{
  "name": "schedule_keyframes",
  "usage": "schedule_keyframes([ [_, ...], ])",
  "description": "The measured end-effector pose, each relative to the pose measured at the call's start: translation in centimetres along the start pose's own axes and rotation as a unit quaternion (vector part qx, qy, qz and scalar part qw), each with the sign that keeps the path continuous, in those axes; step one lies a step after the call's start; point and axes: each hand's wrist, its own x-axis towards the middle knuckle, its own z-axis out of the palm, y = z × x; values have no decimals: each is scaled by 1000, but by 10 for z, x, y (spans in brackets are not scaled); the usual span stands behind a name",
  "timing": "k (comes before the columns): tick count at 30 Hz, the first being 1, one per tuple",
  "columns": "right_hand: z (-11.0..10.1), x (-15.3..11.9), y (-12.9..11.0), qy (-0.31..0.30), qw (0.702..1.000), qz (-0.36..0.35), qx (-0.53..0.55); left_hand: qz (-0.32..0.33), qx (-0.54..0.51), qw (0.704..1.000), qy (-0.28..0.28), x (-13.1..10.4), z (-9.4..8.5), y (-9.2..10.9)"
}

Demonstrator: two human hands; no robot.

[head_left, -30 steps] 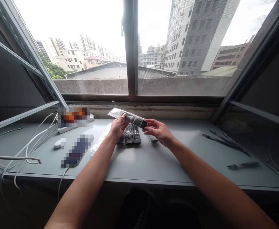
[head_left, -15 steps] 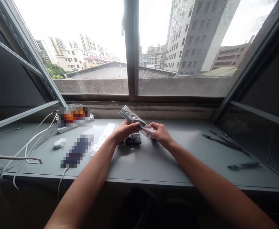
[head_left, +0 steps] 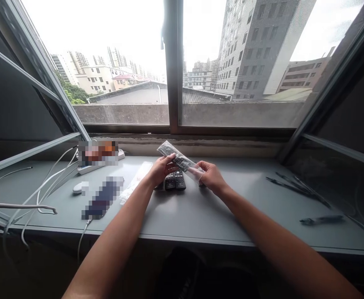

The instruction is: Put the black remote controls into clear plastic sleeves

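Note:
Between my hands, above the desk, is a black remote control (head_left: 182, 162) inside a clear plastic sleeve (head_left: 163, 146), tilted with its far end up to the left. My left hand (head_left: 162, 169) grips the sleeved remote around its middle, thumb on top. Pinched in the fingers of my right hand (head_left: 210, 174) is the sleeve's lower right end. Below them, black remote controls (head_left: 179, 181) lie side by side on the desk, partly covered by my left hand. A small dark object (head_left: 201, 184) shows under my right hand; its kind is hidden.
Clear plastic bags (head_left: 135, 180) lie left of my left hand. Further left are a blurred-out dark item (head_left: 102, 199) with a cable, a white mouse-like object (head_left: 79, 187) and a white power strip (head_left: 119, 155). Dark pens or cables (head_left: 294, 189) lie at right on the grey desk (head_left: 200, 216).
My left thumb and fingers have shifted up along the sleeve, showing more of the remote. My right hand keeps its pinch. The whole view has moved slightly.

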Motion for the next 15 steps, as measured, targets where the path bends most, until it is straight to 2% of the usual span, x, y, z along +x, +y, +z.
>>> schedule_keyframes([
  [2,-1,2,2,-12,1000,-5,-3,21,-9,999,32,1,-2,2],
  [5,-4,4,3,-18,1000,-4,13,64,-40,991,113,4,-8,7],
  [8,-8,6,0,12,998,-12,53,84,-77,976,188,7,-15,13],
  [10,-9,6,-3,26,996,-23,82,87,-88,968,218,7,-17,14],
  [12,-9,6,-5,14,995,-27,94,86,-74,972,208,6,-15,13],
  [15,-9,4,-5,-45,998,-5,46,60,-13,992,108,2,-7,8],
])
